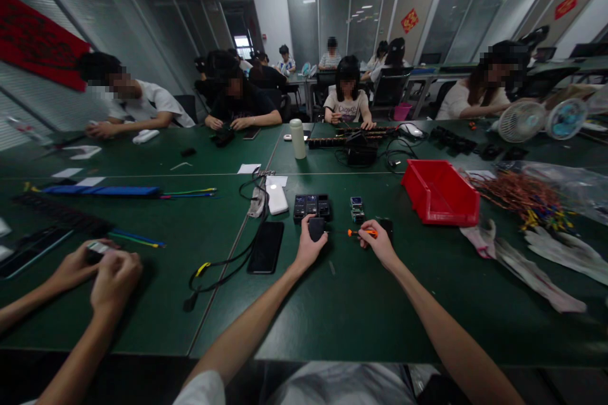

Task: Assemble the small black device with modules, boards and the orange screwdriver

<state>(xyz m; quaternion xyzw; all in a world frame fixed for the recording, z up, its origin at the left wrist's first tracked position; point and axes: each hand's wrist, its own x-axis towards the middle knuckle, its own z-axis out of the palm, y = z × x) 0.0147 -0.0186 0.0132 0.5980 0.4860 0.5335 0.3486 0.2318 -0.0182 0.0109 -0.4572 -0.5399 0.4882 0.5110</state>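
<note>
My left hand (308, 245) grips a small black box (316, 228) between thumb and fingers, above the green table. To its right, my right hand (379, 240) is closed on an orange-handled screwdriver (363, 233), its thin shaft pointing left toward the box. Whether the tip touches the box cannot be made out. Just behind my left hand sits a black tray-like unit (311, 205) with several sections. A small metal-and-circuit module (356, 209) lies behind the screwdriver. Partly hidden by my right hand is a dark flat object (387, 228).
A black phone (266, 248), white power bank (277, 199) and black cable (223, 264) lie left. At right are a red bin (441, 193), gloves (532, 272) and copper wires (527, 193). A co-worker's hands (107, 272) work at far left. A pale bottle (297, 139) stands behind.
</note>
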